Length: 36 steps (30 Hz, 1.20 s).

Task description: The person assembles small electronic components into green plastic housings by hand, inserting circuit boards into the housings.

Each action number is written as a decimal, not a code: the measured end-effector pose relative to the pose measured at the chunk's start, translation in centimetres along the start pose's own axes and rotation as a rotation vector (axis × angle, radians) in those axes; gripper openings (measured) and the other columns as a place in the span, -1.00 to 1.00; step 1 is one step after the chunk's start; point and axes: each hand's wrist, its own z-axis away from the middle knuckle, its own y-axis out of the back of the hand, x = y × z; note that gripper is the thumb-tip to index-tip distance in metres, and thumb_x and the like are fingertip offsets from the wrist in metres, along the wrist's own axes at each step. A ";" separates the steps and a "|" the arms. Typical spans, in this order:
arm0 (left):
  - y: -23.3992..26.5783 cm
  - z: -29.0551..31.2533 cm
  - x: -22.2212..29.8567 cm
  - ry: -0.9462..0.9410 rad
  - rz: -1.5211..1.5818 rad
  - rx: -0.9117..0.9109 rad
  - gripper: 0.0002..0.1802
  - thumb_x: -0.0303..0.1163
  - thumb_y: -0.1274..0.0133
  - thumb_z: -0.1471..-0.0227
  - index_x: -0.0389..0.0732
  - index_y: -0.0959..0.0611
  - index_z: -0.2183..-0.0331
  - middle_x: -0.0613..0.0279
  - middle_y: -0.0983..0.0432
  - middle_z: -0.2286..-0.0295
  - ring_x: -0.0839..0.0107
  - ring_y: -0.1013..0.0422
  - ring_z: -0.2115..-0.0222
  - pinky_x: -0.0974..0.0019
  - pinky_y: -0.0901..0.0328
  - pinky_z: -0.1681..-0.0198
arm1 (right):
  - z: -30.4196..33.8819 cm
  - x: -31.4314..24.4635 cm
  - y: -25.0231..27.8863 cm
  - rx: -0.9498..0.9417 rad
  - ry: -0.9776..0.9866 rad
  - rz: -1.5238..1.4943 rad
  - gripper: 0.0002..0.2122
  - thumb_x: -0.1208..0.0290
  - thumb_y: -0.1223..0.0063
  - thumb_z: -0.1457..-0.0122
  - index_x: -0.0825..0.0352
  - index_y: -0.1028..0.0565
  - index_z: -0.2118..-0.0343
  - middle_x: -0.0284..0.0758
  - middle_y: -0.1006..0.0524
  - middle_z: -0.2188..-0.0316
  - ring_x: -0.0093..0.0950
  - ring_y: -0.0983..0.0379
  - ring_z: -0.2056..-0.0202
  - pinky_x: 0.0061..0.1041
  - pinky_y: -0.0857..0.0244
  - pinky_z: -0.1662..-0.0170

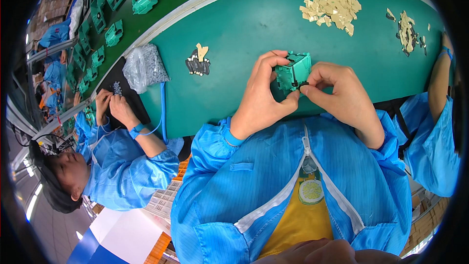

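Observation:
A small green plastic housing (302, 64) is held up over the near edge of the table, in front of my chest. My left hand (261, 93) grips it from the left, fingers over the top and thumb along the lower edge. My right hand (344, 85) is closed in a pinch at the housing's lower right corner. Between those fingertips shows a small black piece (303, 86), touching the housing; its exact kind is hidden. To the left on the table lies a little heap of black parts (198, 66) with cream slips on it.
A big pile of cream slips (332, 9) lies at the far side; a mixed heap (406, 34) is far right. A bag of screws (145, 68) sits left, near a co-worker's hands (117, 107). Behind the pale rim (195, 7), a belt carries green housings (145, 0). Another arm (438, 78) is at right.

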 end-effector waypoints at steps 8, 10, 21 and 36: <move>0.0 0.1 -0.3 -0.040 -0.049 -0.005 -0.31 -0.67 -0.22 0.17 -0.16 -0.38 -0.04 0.10 -0.22 -0.15 0.17 -0.23 -0.20 -0.01 -0.31 -0.19 | 0.0 0.5 -0.1 -0.008 0.021 0.000 -0.87 0.54 -0.24 -0.08 0.49 -0.51 0.45 -0.22 -0.58 0.50 -0.46 -0.55 0.47 -0.46 -0.43 0.37; -0.1 0.0 -0.4 -0.042 -0.041 -0.002 -0.31 -0.68 -0.21 0.17 -0.16 -0.37 -0.04 0.10 -0.22 -0.15 0.17 -0.23 -0.20 -0.01 -0.30 -0.20 | -0.1 0.5 -0.1 -0.010 0.019 -0.005 -0.87 0.54 -0.24 -0.08 0.49 -0.51 0.46 -0.22 -0.58 0.50 -0.46 -0.55 0.47 -0.46 -0.43 0.37; -0.8 0.1 -0.9 -0.068 0.078 0.029 -0.31 -0.75 -0.15 0.15 -0.18 -0.36 -0.05 0.08 -0.21 -0.14 0.18 -0.16 -0.25 0.07 -0.16 -0.28 | 0.3 0.6 -0.2 0.052 0.127 0.051 -0.89 0.50 -0.26 -0.06 0.39 -0.52 0.45 -0.16 -0.54 0.51 -0.31 -0.55 0.47 -0.38 -0.39 0.39; -0.8 0.1 -1.0 -0.123 0.055 0.071 -0.35 -0.64 -0.22 0.15 -0.20 -0.38 -0.02 0.00 -0.26 -0.13 0.14 -0.30 -0.12 0.16 -0.34 -0.04 | 0.2 0.9 0.1 -0.013 0.177 0.119 -0.86 0.47 -0.29 -0.11 0.42 -0.54 0.41 -0.26 -0.59 0.48 -0.45 -0.57 0.44 -0.46 -0.44 0.35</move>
